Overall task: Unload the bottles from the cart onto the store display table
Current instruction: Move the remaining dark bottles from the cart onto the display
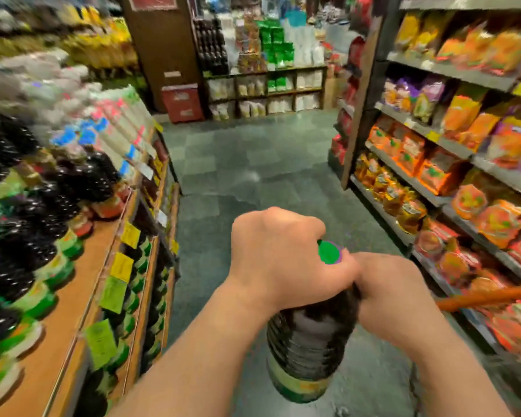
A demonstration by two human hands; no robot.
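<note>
Bottle w/ green cap looks full, heavy, slick: we've both hands, left & right, clamped at its neck, prob. needs base support.

Both bare forearms were extended forward from the lower edge of the view and converged at the centre. The left hand was curled, knuckles up, around the neck of a dark bottle. The right hand was wrapped around the bottle's shoulder just beside it, the two hands touching.
</note>
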